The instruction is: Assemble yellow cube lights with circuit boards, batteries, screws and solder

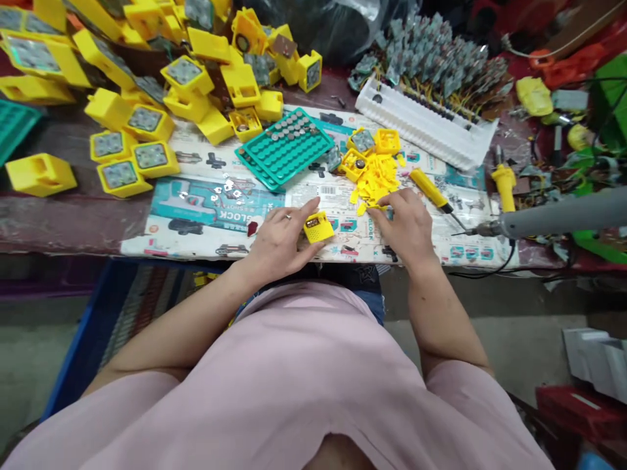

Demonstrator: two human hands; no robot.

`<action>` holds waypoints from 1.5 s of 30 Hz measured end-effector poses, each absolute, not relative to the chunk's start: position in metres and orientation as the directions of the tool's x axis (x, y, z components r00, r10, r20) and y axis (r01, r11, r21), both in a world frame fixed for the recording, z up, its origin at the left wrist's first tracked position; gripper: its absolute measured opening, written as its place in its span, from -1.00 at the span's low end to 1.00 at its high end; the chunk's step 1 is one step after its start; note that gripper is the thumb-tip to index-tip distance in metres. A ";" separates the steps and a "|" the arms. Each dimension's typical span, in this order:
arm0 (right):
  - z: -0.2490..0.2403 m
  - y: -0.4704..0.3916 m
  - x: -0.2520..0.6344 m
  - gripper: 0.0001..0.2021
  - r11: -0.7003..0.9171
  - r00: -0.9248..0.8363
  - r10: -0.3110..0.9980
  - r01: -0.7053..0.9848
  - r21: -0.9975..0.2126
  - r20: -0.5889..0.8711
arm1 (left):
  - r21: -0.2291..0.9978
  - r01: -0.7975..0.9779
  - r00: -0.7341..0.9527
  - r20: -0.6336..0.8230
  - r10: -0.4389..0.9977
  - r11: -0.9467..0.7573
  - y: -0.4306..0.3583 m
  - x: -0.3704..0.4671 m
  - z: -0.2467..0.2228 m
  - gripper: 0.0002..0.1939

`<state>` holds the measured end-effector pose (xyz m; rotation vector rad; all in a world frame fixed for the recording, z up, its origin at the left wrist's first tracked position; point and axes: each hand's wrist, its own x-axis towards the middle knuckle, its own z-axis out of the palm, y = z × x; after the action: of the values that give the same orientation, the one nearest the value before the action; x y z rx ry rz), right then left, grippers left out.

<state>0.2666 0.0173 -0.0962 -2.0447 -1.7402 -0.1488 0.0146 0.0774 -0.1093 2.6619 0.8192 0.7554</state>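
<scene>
Between the thumb and fingers of my left hand is a small yellow plastic housing, held near the table's front edge. Its upper face has an open slot with metallic parts inside, and small holes dot the side toward me. My right hand is at the near edge of a heap of small yellow plastic pieces, thumb and fingertips brought together there. Whatever the right fingertips pinch is too small or too hidden to name. More yellow housings lie at the heap's far side.
Green trays with button cells sit beyond my hands. Many yellow housings are piled at left. A yellow-handled screwdriver lies right of my right hand, near a grey electric screwdriver. A white rack holds wired boards behind.
</scene>
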 end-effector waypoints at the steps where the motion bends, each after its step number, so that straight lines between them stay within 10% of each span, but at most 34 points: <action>1: -0.094 0.016 0.267 -0.84 -0.066 0.185 0.909 0.948 -0.311 0.373 | 0.398 0.436 0.704 0.408 0.581 -0.807 0.078 0.013 -0.109 -0.26; 11: -0.082 -0.008 0.236 -0.74 -0.048 0.334 0.939 0.346 -0.937 0.075 | 0.510 0.332 0.675 0.459 0.577 -0.794 0.079 0.007 -0.110 -0.12; 23: -0.088 0.012 0.208 -0.58 -0.116 0.150 0.981 -0.048 -0.992 -0.122 | 0.617 0.286 0.696 0.393 0.602 -0.733 0.081 0.006 -0.114 -0.15; 29: -0.087 0.014 0.211 -0.76 -0.007 0.252 0.966 0.227 -0.974 0.052 | 0.693 0.244 0.697 0.361 0.620 -0.678 0.082 0.005 -0.111 -0.16; 45: -0.096 0.008 0.209 -0.62 -0.113 0.282 0.949 -0.123 -0.986 -0.144 | 0.311 0.570 0.652 0.391 0.649 -0.760 0.078 0.022 -0.100 -0.05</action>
<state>0.2087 0.0081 -0.0961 -1.3486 -0.8501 1.1277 0.0221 0.0777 -0.0997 2.7077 1.0072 0.7355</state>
